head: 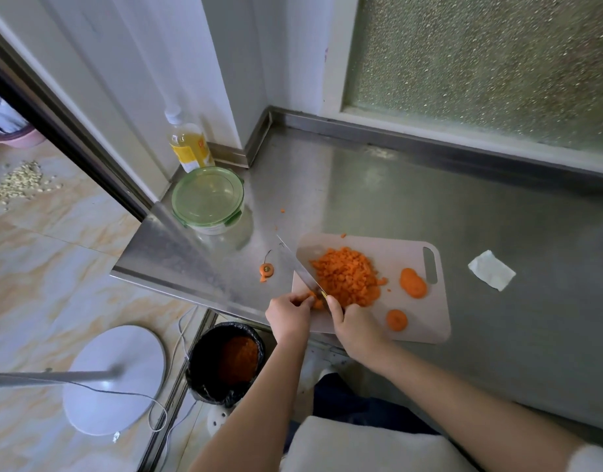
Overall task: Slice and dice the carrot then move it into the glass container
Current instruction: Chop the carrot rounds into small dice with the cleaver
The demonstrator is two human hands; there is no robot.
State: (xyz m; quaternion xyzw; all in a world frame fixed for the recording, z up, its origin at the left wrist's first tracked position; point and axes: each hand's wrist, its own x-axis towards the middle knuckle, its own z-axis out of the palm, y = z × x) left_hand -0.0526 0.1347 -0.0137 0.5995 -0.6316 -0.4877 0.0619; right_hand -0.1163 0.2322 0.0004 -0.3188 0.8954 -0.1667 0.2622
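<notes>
Two hands close together at the bench's front edge. Right hand (354, 327) wrapped round the handle of the knife (296, 264), blade slanting away toward the left edge of the bench, tip out past the cutting board (426, 321). Left hand (288, 315) with fingers curled, pinching a small carrot piece (313, 298) down on the board's near-left corner, just beside the blade.

Outward from there, a broad heap of diced carrot (346, 277) on the middle of the board. A few round slices (412, 282) apart from the heap, toward the board's handle slot, not yet diced. Off the board, toward the left edge, the cut-off carrot top (266, 269) and some stray bits. Further back, near the back-left corner, the glass container (208, 199), green lid on, no carrot to be seen in it.

Judged so: slicing finished and dicing nearly so, with the pinched piece and the loose slices left. Then opening the container and moving the heap across, none of it begun.
</notes>
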